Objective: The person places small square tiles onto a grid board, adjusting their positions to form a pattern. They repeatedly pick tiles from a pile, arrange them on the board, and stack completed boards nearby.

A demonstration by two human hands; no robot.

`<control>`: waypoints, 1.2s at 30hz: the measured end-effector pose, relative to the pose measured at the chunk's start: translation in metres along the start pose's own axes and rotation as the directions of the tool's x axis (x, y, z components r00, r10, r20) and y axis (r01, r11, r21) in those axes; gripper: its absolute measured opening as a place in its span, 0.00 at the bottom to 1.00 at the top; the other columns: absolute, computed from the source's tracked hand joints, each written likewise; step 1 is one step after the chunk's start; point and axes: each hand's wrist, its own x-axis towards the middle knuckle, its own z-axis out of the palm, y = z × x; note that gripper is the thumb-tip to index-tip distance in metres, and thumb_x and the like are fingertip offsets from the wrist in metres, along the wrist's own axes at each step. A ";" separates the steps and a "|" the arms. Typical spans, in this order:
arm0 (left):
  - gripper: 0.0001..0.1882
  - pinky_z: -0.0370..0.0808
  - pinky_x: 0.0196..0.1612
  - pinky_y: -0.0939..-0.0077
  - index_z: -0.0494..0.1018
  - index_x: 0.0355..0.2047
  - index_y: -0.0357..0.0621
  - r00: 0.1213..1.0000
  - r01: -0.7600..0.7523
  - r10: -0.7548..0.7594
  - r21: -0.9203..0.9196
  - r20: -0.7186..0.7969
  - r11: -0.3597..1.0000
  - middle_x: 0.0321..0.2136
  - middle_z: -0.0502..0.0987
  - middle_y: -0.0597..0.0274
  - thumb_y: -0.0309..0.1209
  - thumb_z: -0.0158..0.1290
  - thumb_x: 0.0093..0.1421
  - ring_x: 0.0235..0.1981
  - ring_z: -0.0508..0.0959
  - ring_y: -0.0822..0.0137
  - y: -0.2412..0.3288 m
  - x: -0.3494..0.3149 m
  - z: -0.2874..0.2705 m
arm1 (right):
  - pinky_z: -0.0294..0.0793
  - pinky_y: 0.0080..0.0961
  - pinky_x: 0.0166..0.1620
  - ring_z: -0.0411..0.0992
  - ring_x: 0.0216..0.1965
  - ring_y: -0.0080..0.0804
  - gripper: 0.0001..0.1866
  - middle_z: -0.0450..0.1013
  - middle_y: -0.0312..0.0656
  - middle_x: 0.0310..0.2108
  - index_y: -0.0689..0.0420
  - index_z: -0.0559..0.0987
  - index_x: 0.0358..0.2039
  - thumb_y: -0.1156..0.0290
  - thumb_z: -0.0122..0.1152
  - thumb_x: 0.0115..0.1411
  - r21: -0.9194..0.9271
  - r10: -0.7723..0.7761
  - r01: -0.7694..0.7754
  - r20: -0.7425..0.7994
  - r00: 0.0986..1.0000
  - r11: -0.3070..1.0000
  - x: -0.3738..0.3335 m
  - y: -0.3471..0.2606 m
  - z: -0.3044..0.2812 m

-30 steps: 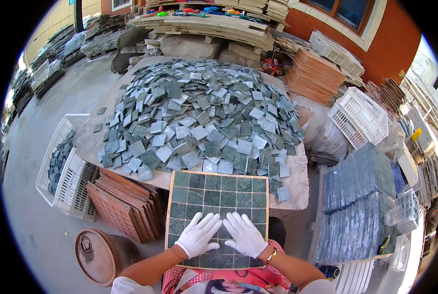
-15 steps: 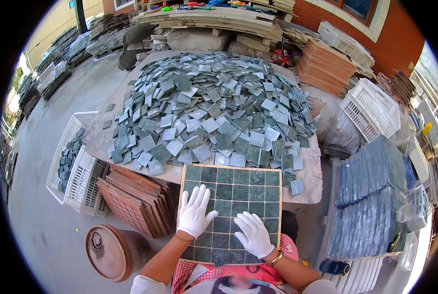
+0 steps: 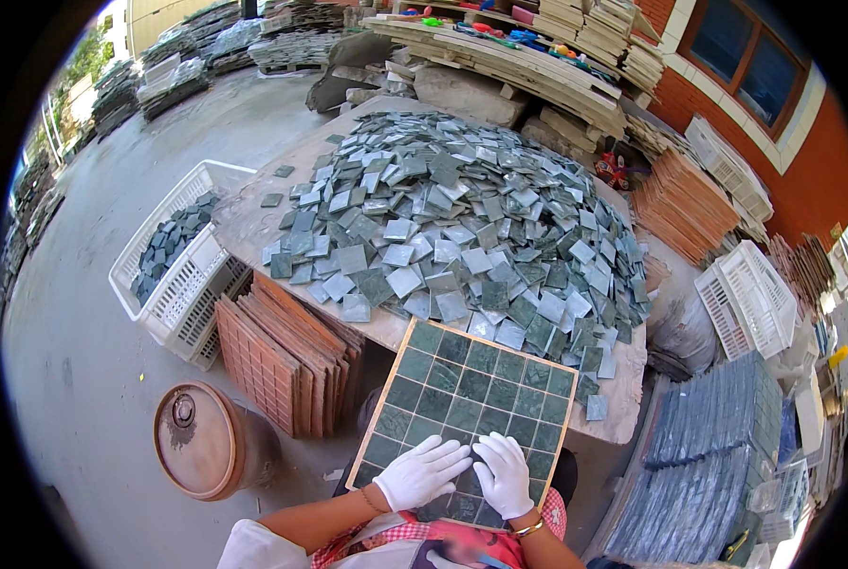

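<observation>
A square grid of dark green stone tiles (image 3: pixel 464 413) sits in a thin light-coloured frame (image 3: pixel 494 344) in front of me. My left hand (image 3: pixel 424 474), in a white glove, lies flat on the near part of the grid, fingers stretched toward the right. Close beside it, my right hand (image 3: pixel 503 476), gloved too, rests on the tiles with its fingers extended forward. The fingertips of both hands nearly meet. Neither hand grips anything. Beyond the frame, a large heap of loose square green-grey tiles (image 3: pixel 471 218) covers much of a stone-topped table (image 3: pixel 253 228).
Left of the table stand a white plastic crate (image 3: pixel 182 327) of small dark tiles, a stack of reddish-brown grid trays (image 3: pixel 277 360) and a brown barrel (image 3: pixel 196 441). At right are wrapped stacks of tile sheets (image 3: pixel 704 455), a white crate (image 3: pixel 751 299) and stacked orange-brown trays (image 3: pixel 685 209).
My hands have come closer together over the near part of the grid; the left one slid nearer and to the right. My view has turned, so the frame looks tilted.
</observation>
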 end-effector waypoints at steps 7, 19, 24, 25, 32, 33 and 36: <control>0.31 0.56 0.66 0.54 0.64 0.60 0.41 0.937 0.244 -0.280 -0.186 -0.207 0.952 0.60 0.66 0.50 0.40 0.55 0.60 0.63 0.64 0.51 0.001 -0.046 -0.003 | 0.69 0.40 0.56 0.71 0.51 0.48 0.18 0.75 0.46 0.47 0.56 0.77 0.46 0.74 0.64 0.53 0.057 0.011 -0.012 0.017 1.000 0.998 0.041 0.003 -0.001; 0.25 0.63 0.63 0.57 0.68 0.57 0.35 0.641 0.343 -0.592 -0.509 -0.488 0.790 0.57 0.70 0.42 0.33 0.53 0.60 0.59 0.69 0.44 0.003 -0.072 -0.003 | 0.46 0.50 0.69 0.49 0.69 0.53 0.45 0.52 0.58 0.67 0.63 0.58 0.65 0.46 0.60 0.57 -0.355 -0.112 0.253 0.372 0.921 0.900 0.121 -0.011 0.070; 0.23 0.66 0.61 0.62 0.70 0.55 0.31 0.541 0.284 -0.692 -0.670 -0.478 0.686 0.55 0.71 0.38 0.36 0.47 0.65 0.58 0.71 0.45 0.000 -0.078 0.000 | 0.49 0.46 0.69 0.53 0.68 0.46 0.40 0.56 0.52 0.66 0.61 0.63 0.63 0.46 0.57 0.58 -0.064 -0.382 0.467 0.482 0.788 0.882 0.107 -0.048 0.103; 0.24 0.65 0.61 0.62 0.70 0.55 0.31 0.554 0.296 -0.683 -0.654 -0.476 0.696 0.55 0.71 0.38 0.37 0.47 0.65 0.58 0.71 0.45 0.000 -0.080 0.000 | 0.49 0.46 0.69 0.53 0.68 0.46 0.41 0.57 0.52 0.66 0.61 0.62 0.64 0.46 0.57 0.58 -0.074 -0.367 0.437 0.430 0.825 0.896 0.117 -0.048 0.103; 0.26 0.65 0.62 0.61 0.70 0.54 0.31 0.678 0.385 -0.612 -0.513 -0.407 0.768 0.55 0.71 0.40 0.42 0.49 0.66 0.59 0.70 0.44 -0.004 -0.066 -0.012 | 0.50 0.45 0.68 0.56 0.67 0.47 0.40 0.60 0.53 0.65 0.62 0.64 0.62 0.47 0.59 0.58 -0.334 -0.109 0.150 0.138 0.984 0.930 0.147 0.039 0.039; 0.26 0.64 0.62 0.61 0.69 0.54 0.31 0.682 0.410 -0.613 -0.485 -0.400 0.773 0.56 0.70 0.39 0.43 0.48 0.66 0.59 0.69 0.44 -0.007 -0.064 -0.013 | 0.50 0.45 0.68 0.56 0.67 0.47 0.40 0.59 0.54 0.65 0.62 0.64 0.62 0.48 0.59 0.58 -0.344 -0.086 0.130 0.142 0.986 0.930 0.137 0.046 0.027; 0.29 0.61 0.64 0.56 0.66 0.58 0.35 0.797 0.411 -0.485 -0.264 -0.360 0.872 0.58 0.67 0.42 0.41 0.52 0.62 0.61 0.65 0.44 -0.021 -0.038 -0.021 | 0.50 0.48 0.67 0.55 0.67 0.50 0.41 0.58 0.55 0.65 0.63 0.63 0.63 0.48 0.61 0.57 -0.438 0.058 -0.008 0.102 0.993 0.899 0.097 0.062 -0.010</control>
